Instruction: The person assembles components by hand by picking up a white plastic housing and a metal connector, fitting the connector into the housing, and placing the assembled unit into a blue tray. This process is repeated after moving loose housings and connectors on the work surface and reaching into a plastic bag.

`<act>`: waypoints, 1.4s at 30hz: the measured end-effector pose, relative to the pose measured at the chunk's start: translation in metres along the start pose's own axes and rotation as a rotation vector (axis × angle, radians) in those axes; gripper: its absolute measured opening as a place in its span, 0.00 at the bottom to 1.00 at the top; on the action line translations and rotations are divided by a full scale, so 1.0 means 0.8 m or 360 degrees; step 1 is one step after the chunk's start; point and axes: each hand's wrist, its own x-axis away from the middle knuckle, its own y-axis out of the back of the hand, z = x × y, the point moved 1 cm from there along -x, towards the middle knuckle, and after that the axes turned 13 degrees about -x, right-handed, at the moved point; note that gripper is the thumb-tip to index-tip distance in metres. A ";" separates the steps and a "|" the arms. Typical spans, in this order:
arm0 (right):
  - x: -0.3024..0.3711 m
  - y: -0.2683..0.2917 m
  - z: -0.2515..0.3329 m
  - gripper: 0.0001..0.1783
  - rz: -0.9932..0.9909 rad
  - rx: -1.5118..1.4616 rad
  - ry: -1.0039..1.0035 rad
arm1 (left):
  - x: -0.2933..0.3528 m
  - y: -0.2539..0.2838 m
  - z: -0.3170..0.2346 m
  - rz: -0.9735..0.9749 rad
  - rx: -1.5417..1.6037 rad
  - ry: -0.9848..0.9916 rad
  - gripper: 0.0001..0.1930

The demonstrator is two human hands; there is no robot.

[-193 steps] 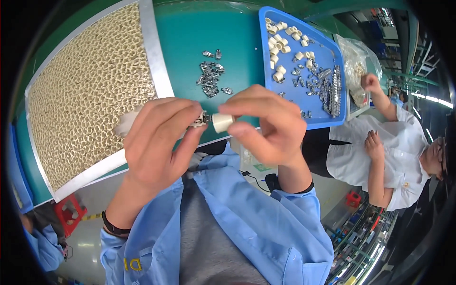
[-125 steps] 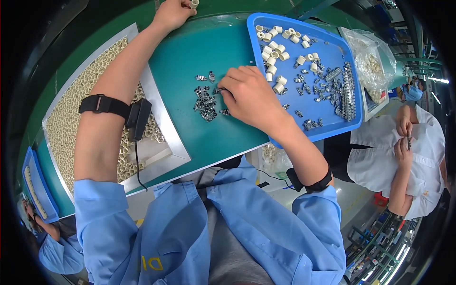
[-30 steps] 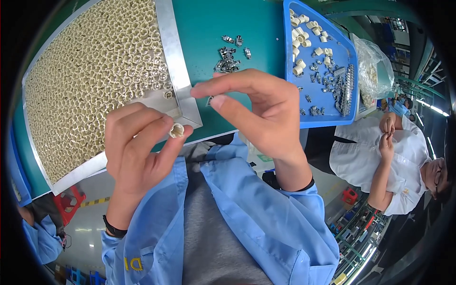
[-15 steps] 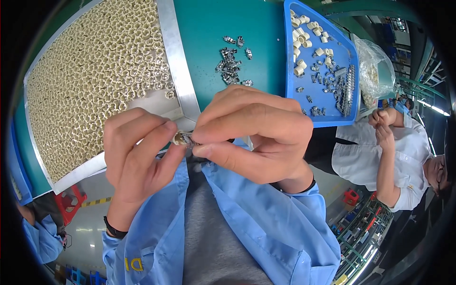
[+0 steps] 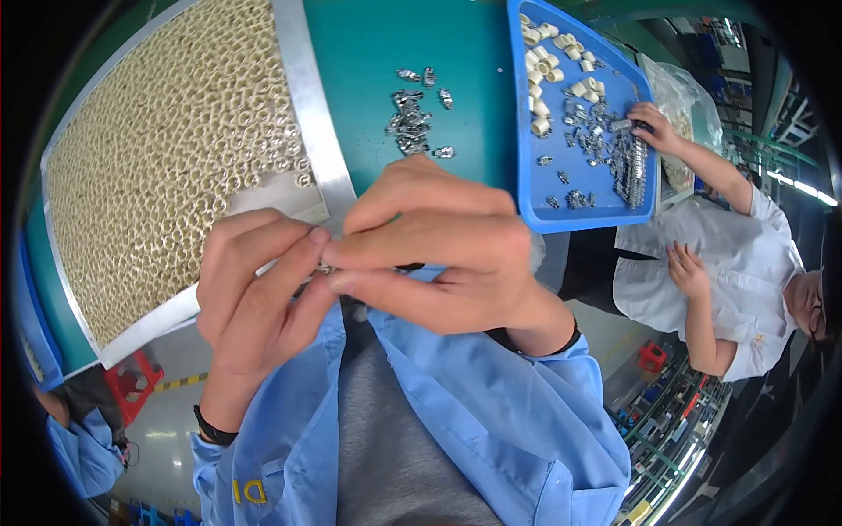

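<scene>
Both hands meet at the near edge of the green worktop [image 5: 364, 44], in front of the near right corner of a metal-rimmed tray [image 5: 314, 105]. The left hand [image 5: 250, 294] has its grip closed, thumb and fingertips pinching a small part [image 5: 325, 268]; the right hand [image 5: 447, 254] pinches at the same part from the other side, its grip closed too. Fingertips cover most of the part, so its shape cannot be told. The tray, on the worktop's left side, is packed with cream rings [image 5: 167, 175], thinning to a bare patch at its near right corner. Beyond the right hand, a loose pile of metal clips [image 5: 409, 123] lies between this tray and a blue tray [image 5: 535, 180] toward the worktop's right end, holding cream sleeves [image 5: 538, 88] and metal pieces [image 5: 630, 171]. A co-worker's hand [image 5: 658, 131] reaches over the blue tray's right edge.
</scene>
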 end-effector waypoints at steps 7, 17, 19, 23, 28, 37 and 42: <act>0.043 0.072 -0.010 0.19 -0.0276 0.0686 -0.0266 | 0.024 -0.024 0.026 0.0110 0.0160 0.0330 0.16; 0.105 0.224 -0.048 0.11 -0.0199 0.1637 -0.0609 | 0.033 -0.044 0.027 0.0109 0.0235 0.0352 0.22; 0.105 0.229 -0.056 0.11 -0.0114 0.1816 -0.0490 | 0.025 -0.043 0.025 0.0171 0.0212 0.0284 0.22; 0.109 0.235 -0.056 0.11 -0.0114 0.1805 -0.0417 | 0.016 -0.043 0.016 0.0264 0.0194 0.0168 0.22; 0.097 0.204 -0.016 0.11 -0.0468 0.1089 -0.0524 | 0.013 -0.043 0.008 0.0209 0.0214 0.0279 0.18; 0.058 0.107 0.027 0.15 -0.0487 -0.0126 -0.0350 | -0.038 -0.059 -0.019 0.0129 0.0136 0.0011 0.16; 0.038 0.083 0.032 0.16 -0.0132 0.0262 -0.0020 | -0.043 -0.057 -0.021 0.0031 0.0118 -0.0039 0.16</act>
